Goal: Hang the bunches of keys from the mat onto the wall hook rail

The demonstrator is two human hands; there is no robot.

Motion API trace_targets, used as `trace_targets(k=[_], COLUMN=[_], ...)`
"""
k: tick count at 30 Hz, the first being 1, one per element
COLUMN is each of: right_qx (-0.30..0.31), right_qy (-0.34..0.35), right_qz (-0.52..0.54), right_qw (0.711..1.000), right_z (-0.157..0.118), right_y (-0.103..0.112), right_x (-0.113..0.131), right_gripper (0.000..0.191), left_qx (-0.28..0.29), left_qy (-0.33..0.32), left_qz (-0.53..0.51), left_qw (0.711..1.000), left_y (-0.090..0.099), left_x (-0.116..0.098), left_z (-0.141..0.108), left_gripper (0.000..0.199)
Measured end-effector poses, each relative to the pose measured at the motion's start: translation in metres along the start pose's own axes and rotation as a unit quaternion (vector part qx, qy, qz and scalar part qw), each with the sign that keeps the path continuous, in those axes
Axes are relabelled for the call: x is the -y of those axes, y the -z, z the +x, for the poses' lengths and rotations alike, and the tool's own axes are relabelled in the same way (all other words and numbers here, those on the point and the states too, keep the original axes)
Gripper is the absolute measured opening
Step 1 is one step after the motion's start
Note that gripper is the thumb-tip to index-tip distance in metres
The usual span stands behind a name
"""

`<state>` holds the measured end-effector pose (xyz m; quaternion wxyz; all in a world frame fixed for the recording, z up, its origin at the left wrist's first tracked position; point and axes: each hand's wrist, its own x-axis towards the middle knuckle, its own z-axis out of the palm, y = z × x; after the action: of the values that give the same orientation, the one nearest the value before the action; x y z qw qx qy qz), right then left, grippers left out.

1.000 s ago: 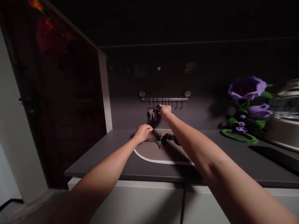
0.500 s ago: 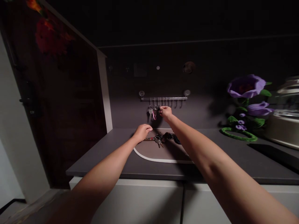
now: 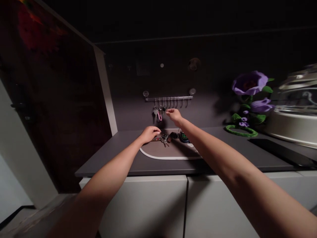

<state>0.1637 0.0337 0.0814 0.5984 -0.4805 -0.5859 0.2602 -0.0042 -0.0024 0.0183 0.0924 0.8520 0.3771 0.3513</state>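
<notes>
A clear rack [image 3: 169, 98] with several hooks is fixed to the dark wall. Keys [image 3: 156, 111] and a pink ring [image 3: 159, 116] hang from its left hooks. My right hand [image 3: 173, 115] is just right of the hanging keys, fingertips pinched near a dark key; whether anything is between them is too small to tell. Above the left part of a brown mat [image 3: 160, 152] with a white rim, my left hand [image 3: 151, 134] hovers with fingers loosely bent. On the mat lie a bunch of keys [image 3: 164, 140], a dark item [image 3: 174, 135] and a dark key fob [image 3: 183, 137].
Purple flowers [image 3: 250, 84] with a green ring base [image 3: 241, 131] stand at the right of the grey counter [image 3: 99, 158]. Beyond them are a cream appliance [image 3: 289, 124] and a flat black object [image 3: 279, 152]. A dark door [image 3: 66, 109] is at the left.
My right hand has drawn slightly away from the hanging keys, to the right. The view has shifted, and the dark fob on the mat shows more. My left hand keeps about the same place.
</notes>
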Motion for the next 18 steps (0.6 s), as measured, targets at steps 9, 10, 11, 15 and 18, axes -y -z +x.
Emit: trace_targets(k=[9,10,11,15,18], right_qx=[0.089,0.097,0.104,0.142,0.166], right_qy=[0.117,0.132,0.145,0.172,0.177], right_qz=[-0.235,-0.259,-0.282,-0.360,-0.393], right_qw=[0.961,0.952,0.943,0.906,0.887], right_z=[-0.061,-0.067,-0.071,-0.080,-0.079], right_y=[0.020,0.022,0.024,0.028,0.026], right_x=[-0.021,-0.024,-0.026,-0.034,-0.037], right_gripper=[0.017,0.017,0.018,0.020,0.023], left_qx=[0.044,0.046,0.049,0.048,0.053], left_qy=[-0.019,-0.022,-0.024,-0.029,-0.036], left_qz=[-0.013,-0.012,-0.010,0.017,0.036], left_qw=[0.999,0.999,0.998,0.998,0.997], left_y=[-0.004,-0.005,-0.005,-0.008,-0.011], left_x=[-0.003,-0.003,-0.003,-0.002,-0.001], left_z=[-0.003,-0.004,-0.004,-0.005,-0.004], left_gripper=[0.021,0.022,0.024,0.025,0.022])
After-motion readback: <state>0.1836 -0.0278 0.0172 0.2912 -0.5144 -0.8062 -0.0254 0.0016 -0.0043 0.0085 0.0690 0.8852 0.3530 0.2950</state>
